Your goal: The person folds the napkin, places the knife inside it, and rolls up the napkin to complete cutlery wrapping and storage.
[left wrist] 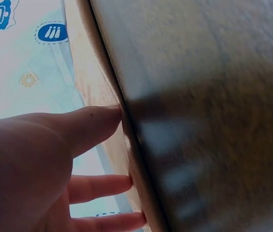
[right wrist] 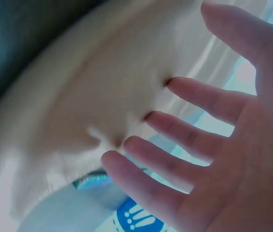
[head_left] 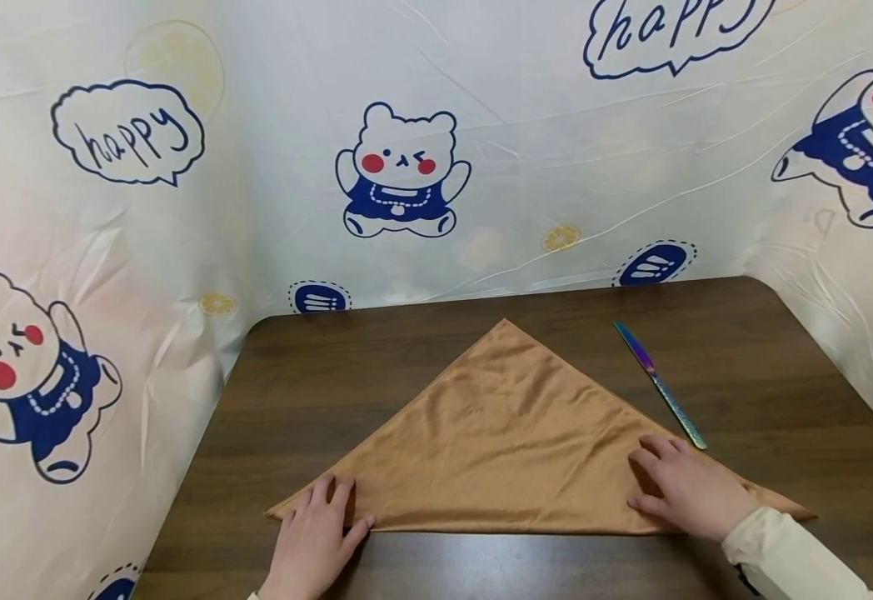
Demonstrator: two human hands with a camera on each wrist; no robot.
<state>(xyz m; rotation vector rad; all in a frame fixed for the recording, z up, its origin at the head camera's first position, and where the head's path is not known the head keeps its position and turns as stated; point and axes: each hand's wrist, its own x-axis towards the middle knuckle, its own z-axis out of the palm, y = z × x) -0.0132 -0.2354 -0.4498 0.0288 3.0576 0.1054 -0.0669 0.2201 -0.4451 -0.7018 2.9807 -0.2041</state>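
A brown satiny cloth napkin lies folded into a triangle on the table, its point toward the back and its long edge toward the person. My left hand rests on its left corner, fingers spread and the thumb at the long edge. In the left wrist view the thumb and fingertips touch the folded edge. My right hand lies on the right part of the napkin. The right wrist view shows its fingers extended, fingertips touching the cloth.
A rainbow-coloured table knife lies slanted on the dark wooden table, right of the napkin, its handle end near the right hand. A pale sheet printed with bears hangs behind and along both sides of the table.
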